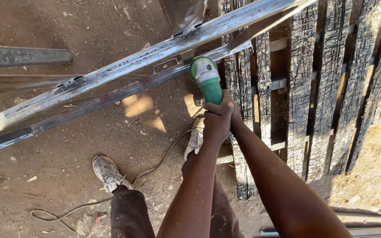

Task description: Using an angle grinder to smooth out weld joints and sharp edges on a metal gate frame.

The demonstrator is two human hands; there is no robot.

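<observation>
A green angle grinder (207, 80) points up at a long metal frame (124, 70) of welded steel bars that slants across the view. Its head sits right at the lower bar. My left hand (214, 125) wraps the grinder's body from below and the front. My right hand (233, 112) grips it just behind, mostly hidden by the left hand. Both forearms reach up from the bottom edge.
A charred black wooden pallet (323, 88) lies on the dirt at the right, under the frame. The grinder's cable (155, 167) trails over the ground past my dusty shoes (106, 172). Another steel bar (23, 56) lies at the left.
</observation>
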